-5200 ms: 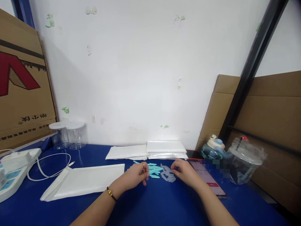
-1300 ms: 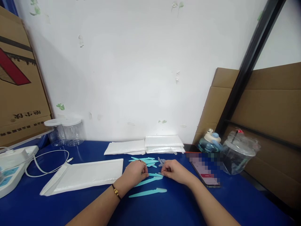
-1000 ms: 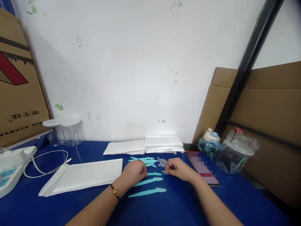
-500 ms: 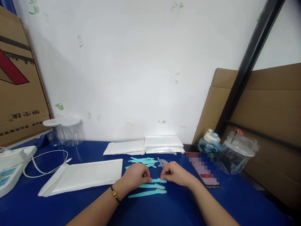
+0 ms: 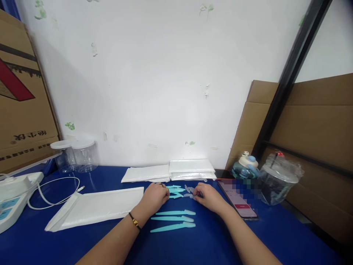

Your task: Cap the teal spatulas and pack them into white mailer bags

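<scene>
My left hand [image 5: 154, 195] is at the pile of teal eyebrow razors [image 5: 176, 190], its fingers closed round the handle end of one; the fingertips are partly hidden. My right hand [image 5: 208, 197] is beside the small pile of clear plastic blade caps [image 5: 188, 189], thumb and fingers pinched on a cap [image 5: 189, 195]. Nearer to me, three teal razors lie in a row, roughly parallel, blade ends to the right: a far one [image 5: 175, 213], a middle one [image 5: 171, 218] and a near one [image 5: 172, 228].
A white padded envelope [image 5: 102, 208] lies at left, with more stacked envelopes [image 5: 191, 169] by the wall. A phone [image 5: 239, 202], a bagged cup [image 5: 280, 182] and a small figurine pot [image 5: 245, 167] stand right. Clear jars [image 5: 84, 156], a cable [image 5: 56, 202] and a power strip [image 5: 20, 202] are left.
Both hands have let go of the far razor in the row and moved away from me, the left to the razor pile, the right to the clear caps.
</scene>
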A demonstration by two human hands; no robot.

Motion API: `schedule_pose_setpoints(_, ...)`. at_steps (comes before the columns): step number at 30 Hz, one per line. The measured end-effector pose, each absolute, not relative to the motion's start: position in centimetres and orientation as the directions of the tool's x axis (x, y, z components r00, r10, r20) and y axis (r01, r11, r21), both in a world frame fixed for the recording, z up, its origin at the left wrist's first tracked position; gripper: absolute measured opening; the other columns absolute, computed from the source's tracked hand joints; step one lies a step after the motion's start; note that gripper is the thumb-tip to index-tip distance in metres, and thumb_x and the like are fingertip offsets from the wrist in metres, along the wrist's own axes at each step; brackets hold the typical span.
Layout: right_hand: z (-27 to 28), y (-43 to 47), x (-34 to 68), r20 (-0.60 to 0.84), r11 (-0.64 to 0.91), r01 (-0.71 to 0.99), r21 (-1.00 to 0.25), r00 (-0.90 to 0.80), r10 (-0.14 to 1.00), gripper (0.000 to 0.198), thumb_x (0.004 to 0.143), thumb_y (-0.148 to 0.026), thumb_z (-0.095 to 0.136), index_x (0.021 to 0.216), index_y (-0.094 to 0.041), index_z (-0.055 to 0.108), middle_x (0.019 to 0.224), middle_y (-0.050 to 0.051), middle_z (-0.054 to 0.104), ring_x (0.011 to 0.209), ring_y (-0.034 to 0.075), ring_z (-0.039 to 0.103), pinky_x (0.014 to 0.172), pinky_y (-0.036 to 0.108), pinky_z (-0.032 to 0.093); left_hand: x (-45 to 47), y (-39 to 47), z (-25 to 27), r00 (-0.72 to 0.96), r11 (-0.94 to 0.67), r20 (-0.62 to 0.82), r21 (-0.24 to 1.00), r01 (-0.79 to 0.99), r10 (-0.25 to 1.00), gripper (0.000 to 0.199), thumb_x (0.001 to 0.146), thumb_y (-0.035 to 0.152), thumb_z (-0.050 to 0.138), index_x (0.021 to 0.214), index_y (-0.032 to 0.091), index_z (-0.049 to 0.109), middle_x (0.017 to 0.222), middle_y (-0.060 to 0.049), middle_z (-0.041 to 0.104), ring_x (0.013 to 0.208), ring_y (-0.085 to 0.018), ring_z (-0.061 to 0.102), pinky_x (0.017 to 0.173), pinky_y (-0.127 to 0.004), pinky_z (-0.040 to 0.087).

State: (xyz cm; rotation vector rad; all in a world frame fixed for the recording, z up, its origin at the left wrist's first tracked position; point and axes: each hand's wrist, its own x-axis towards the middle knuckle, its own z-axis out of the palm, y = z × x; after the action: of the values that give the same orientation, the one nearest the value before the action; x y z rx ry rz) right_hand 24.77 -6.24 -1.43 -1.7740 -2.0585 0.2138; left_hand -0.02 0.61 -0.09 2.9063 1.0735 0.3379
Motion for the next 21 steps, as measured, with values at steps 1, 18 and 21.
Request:
schedule_pose_setpoints(1, -1.5, -6.2, 24.8, 0.203, 0.165, 0.905, -0.392, -0.09, 0.975, 0.007, 0.073, -0.022, 0.063, 0.079, -0.02, 0.067, 0.083, 0.003, 0.061, 0.072, 0.015, 0.056, 0.064, 0.023, 0.04, -0.1, 0.5, 0.0, 0.75, -0.771, 0.187, 0.1, 0.629, 0.635, 0.018, 0.083, 0.024, 0.049, 0.077, 0.022, 0.066, 0.081, -0.003, 0.066, 0.082, -0.018, 0.057, 0.072, -0.029, 0.037)
schedule_pose_setpoints(18, -1.5, -6.8, 22.7, 0.115, 0.205, 0.757, -0.62, -0.171, 0.979, 0.003, 0.068, -0.019, 0.065, 0.067, -0.017, 0.067, 0.062, -0.001, 0.062, 0.054, 0.011, 0.054, 0.048, 0.018, 0.035, 0.3, -0.1, -0.6, 0.811, -0.813, 0.144, 0.259, 0.522, 0.567, 0.019, 0.081, 0.023, 0.048, 0.073, 0.022, 0.065, 0.078, -0.001, 0.068, 0.074, -0.016, 0.06, 0.067, -0.025, 0.037)
schedule_pose_setpoints(21, -1.5, -7.0, 22.0, 0.105, 0.212, 0.741, -0.637, -0.19, 0.976, 0.004, 0.068, -0.018, 0.064, 0.066, -0.017, 0.068, 0.057, -0.002, 0.061, 0.052, 0.011, 0.054, 0.046, 0.018, 0.035, 0.5, -0.4, -0.8, 0.821, -0.809, 0.129, 0.308, 0.5, 0.556, 0.019, 0.08, 0.021, 0.047, 0.075, 0.022, 0.066, 0.079, 0.0, 0.068, 0.076, -0.015, 0.06, 0.067, -0.024, 0.037)
